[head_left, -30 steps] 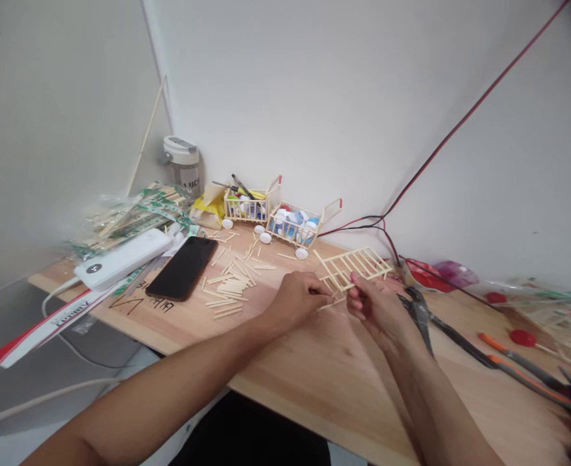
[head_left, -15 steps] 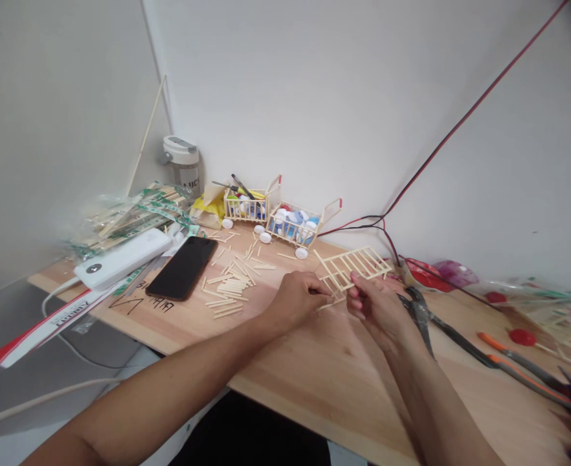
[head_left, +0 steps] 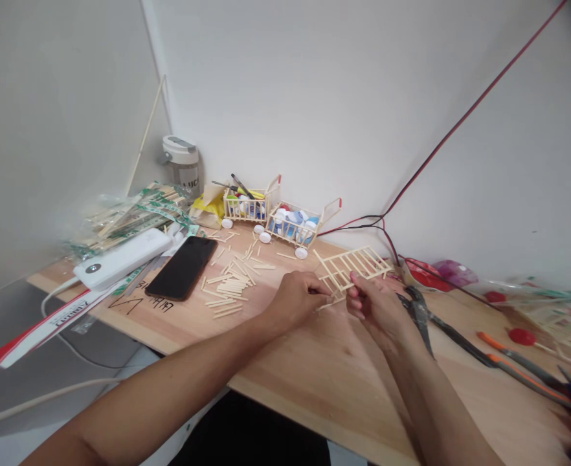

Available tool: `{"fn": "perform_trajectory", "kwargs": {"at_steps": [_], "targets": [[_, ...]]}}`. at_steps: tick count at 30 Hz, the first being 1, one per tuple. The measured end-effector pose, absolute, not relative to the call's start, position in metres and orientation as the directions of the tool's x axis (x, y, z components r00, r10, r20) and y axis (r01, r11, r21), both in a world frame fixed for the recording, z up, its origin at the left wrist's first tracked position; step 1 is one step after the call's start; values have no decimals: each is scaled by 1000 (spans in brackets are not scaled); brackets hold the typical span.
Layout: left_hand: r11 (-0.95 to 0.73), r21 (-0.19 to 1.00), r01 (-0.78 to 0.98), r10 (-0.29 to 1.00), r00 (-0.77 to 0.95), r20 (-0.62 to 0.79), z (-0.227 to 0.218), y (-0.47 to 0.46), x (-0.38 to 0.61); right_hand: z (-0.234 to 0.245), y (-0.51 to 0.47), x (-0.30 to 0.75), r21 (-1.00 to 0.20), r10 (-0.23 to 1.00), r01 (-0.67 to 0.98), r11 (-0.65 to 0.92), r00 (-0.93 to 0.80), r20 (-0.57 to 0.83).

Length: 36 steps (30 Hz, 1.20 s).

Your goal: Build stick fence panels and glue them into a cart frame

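Between my hands is a small frame of thin wooden sticks (head_left: 358, 262), with several crossbars running between longer rails. My left hand (head_left: 301, 298) pinches its near left end, fingers pressed together. At the near side, my right hand (head_left: 370, 304) grips the frame between thumb and fingers. Short cut wooden sticks (head_left: 230, 287) lie scattered and partly bunched left of my left hand. Beyond them stand two little wheeled carts built from sticks; the nearer cart (head_left: 292, 226) is filled with blue and white bottle caps, and the farther cart (head_left: 246, 204) also carries pens.
A phone (head_left: 182, 268) and a white power bank (head_left: 123, 259) lie at the left, before bagged sticks (head_left: 134, 210). A lidded cup (head_left: 182, 165) stands in the corner. On the right are black-and-orange handled tools (head_left: 523, 369), a red cap (head_left: 522, 336) and red-black wires (head_left: 441, 145).
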State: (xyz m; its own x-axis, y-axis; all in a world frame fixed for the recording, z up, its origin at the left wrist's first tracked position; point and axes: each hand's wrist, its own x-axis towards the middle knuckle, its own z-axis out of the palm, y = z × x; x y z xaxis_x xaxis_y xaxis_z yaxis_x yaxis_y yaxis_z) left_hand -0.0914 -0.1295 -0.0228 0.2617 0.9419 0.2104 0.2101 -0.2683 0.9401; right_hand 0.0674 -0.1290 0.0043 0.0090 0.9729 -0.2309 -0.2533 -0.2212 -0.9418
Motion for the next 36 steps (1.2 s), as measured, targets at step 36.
{"fn": "perform_trajectory", "kwargs": {"at_steps": [36], "targets": [[-256,949,186,944,259,204,-23,-130,-91,4,-129,67,-944,974,-249,-217,8,-226]]}}
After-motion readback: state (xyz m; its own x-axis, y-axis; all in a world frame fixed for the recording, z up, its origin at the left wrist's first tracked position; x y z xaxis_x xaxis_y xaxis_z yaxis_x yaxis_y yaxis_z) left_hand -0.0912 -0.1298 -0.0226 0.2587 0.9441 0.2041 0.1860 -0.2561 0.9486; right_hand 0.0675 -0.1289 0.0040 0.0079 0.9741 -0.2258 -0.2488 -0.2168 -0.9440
